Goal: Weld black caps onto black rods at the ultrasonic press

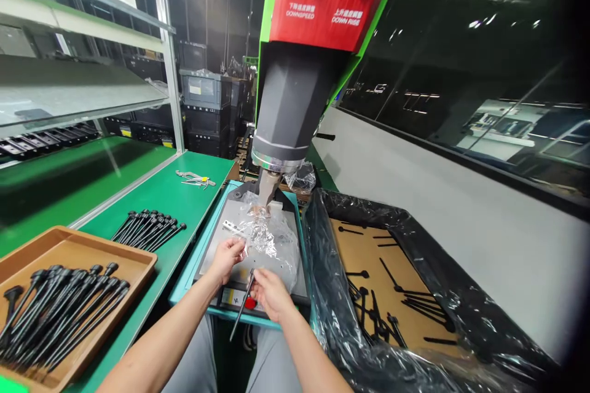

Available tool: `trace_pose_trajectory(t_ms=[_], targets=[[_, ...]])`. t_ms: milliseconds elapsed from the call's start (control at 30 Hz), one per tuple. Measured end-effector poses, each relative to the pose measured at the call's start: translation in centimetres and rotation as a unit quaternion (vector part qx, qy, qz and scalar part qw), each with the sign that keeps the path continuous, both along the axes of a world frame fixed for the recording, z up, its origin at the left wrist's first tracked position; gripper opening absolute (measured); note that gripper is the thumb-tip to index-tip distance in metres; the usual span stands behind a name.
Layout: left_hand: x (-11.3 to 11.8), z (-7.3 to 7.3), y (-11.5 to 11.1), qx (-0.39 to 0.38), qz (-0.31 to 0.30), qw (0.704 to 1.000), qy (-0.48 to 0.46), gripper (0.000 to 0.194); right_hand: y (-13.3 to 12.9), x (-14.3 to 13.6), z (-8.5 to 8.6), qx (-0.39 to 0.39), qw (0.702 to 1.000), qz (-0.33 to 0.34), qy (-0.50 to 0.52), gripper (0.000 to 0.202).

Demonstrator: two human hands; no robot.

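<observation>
My right hand [271,293] grips a thin black rod [241,312] near its upper end, and the rod slants down to the left over the front edge of the machine base. Beside it, to the upper left, my left hand [228,259] has its fingers pinched together at the edge of a crumpled clear plastic sheet [276,239]. What those fingers hold, if anything, is too small to make out. The sheet covers part of the grey metal plate [214,245] under the press's metal horn [267,187]. A small silver bracket [233,229] lies just beyond my left hand.
Left, a brown tray [133,252] holds several black knob-headed rods [59,301]; more rods [150,227] and pliers [196,179] lie on the green bench [207,163]. Right, a plastic-lined box [329,276] contains scattered black pieces [424,304]. The red-fronted press head [318,24] hangs above. A red button [249,303] sits at the base front.
</observation>
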State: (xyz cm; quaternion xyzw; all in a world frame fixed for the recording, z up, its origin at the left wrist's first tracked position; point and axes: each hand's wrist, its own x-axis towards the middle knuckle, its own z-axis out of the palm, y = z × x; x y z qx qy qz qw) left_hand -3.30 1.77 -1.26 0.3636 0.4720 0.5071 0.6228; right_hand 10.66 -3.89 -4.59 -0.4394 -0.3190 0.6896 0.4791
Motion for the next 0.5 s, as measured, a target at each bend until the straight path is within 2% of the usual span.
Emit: trace_pose_trajectory(t_ms=[33, 100, 167, 233, 367, 433, 500], targets=[[-0.4, -0.5, -0.5, -0.011, -0.002, 1.0, 0.016, 0.035, -1.0, -0.1, 0.1, -0.013, 0.999, 0.029, 0.023, 0.043], [-1.4, -1.2, -2.0, -0.031, -0.007, 0.998, 0.052, 0.04, -2.5, -0.3, 0.8, -0.001, 0.999, 0.041, 0.033, 0.041], [-2.5, -1.7, -4.4, -0.039, -0.025, 0.995, 0.083, 0.043, -3.3, -0.5, 1.8, 0.039, 0.999, 0.02, 0.014, 0.04], [-3.7, -1.4, -7.4, -0.035, -0.078, 0.991, 0.103, 0.037, -3.6, -1.2, 2.8, 0.078, 0.997, -0.002, -0.013, 0.039], [-6.2, 1.0, -12.5, 0.001, -0.167, 0.975, 0.144, 0.019, -4.1, -3.6, 4.1, 0.111, 0.994, 0.021, -0.009, 0.036], [-8.1, 2.7, -13.9, 0.04, -0.167, 0.962, 0.215, 0.016, -4.4, -4.8, 4.6, 0.11, 0.993, 0.04, -0.006, 0.043], [-10.8, 4.2, -14.8, 0.069, -0.122, 0.939, 0.315, 0.018, -4.7, -5.4, 4.9, 0.11, 0.992, 0.059, -0.026, 0.054]])
